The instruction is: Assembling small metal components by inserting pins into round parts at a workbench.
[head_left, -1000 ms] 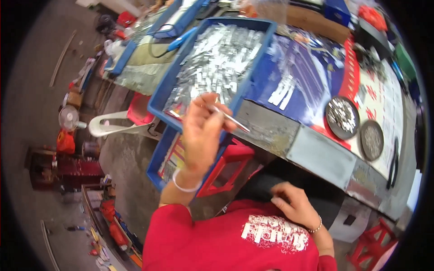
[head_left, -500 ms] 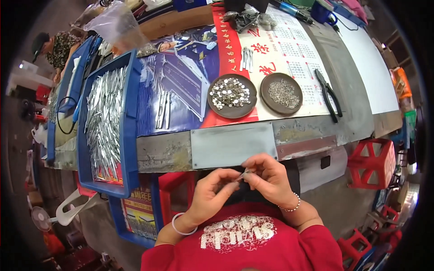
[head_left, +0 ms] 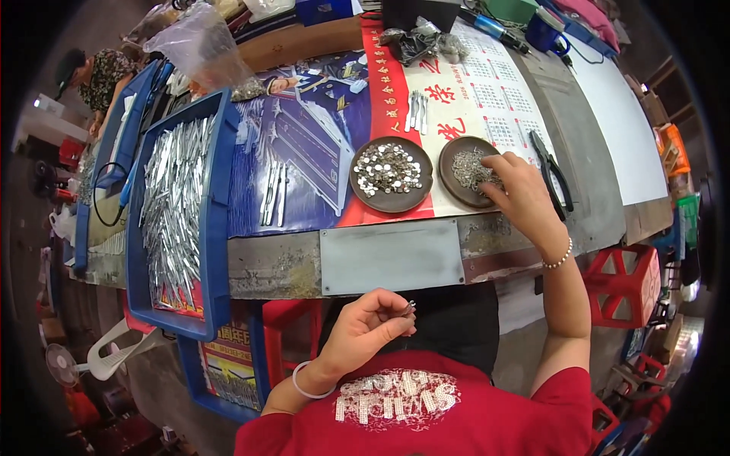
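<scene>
Above my lap, in front of the table edge, my left hand [head_left: 366, 325] is closed with thumb and fingers in a pinch. A small shiny metal piece [head_left: 411, 306] pokes out at its fingertips; the rest is hidden inside the fingers. My right hand [head_left: 526, 196] reaches over the right round brown dish [head_left: 450, 185], its thumb and fingers apart and touching the small silvery metal pins [head_left: 468, 169] there. Just left of it, another brown dish [head_left: 389, 202] holds small round metal discs [head_left: 386, 167]. Black-handled pliers [head_left: 553, 172] lie to the right of my right hand.
A blue tray [head_left: 219, 228] full of slim metal pieces [head_left: 179, 205] stands at the left. Several similar pieces [head_left: 275, 196] lie on the poster. A metal plate [head_left: 391, 257] covers the table's front edge. A red stool [head_left: 625, 285] stands at the right; a person [head_left: 103, 80] is at far left.
My right hand has left my left hand and moved up and right to the dish of pins. My left hand has stayed near the lap, still pinching the small metal piece.
</scene>
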`<state>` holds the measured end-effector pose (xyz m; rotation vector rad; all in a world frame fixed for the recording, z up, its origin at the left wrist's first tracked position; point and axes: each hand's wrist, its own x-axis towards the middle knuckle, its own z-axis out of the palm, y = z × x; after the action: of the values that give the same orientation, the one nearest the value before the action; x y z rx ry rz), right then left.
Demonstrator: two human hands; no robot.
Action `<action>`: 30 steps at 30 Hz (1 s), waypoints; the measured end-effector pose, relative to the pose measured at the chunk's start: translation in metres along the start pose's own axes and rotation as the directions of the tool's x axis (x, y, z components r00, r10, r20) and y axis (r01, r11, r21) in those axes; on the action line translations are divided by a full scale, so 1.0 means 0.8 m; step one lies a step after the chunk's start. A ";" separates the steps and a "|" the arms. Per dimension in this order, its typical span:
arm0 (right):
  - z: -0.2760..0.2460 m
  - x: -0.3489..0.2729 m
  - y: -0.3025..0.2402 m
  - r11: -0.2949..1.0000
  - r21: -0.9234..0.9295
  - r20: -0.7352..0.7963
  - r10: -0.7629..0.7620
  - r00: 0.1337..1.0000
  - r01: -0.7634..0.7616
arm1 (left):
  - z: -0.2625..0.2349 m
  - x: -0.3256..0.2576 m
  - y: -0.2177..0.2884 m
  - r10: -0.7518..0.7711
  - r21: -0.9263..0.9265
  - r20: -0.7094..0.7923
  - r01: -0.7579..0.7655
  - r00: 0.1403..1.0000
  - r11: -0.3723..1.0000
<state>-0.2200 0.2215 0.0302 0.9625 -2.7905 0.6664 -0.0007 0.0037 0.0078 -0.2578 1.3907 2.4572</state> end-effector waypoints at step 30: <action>0.020 0.010 0.053 0.859 0.488 0.035 0.158 0.987 -0.155 | -0.006 -0.011 -0.011 -0.059 -0.501 -0.019 0.041 0.998 0.865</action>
<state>-0.2516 0.2397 0.0022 0.7909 -2.7646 1.4518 0.0108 0.0024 0.0010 -0.4435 0.7129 2.7389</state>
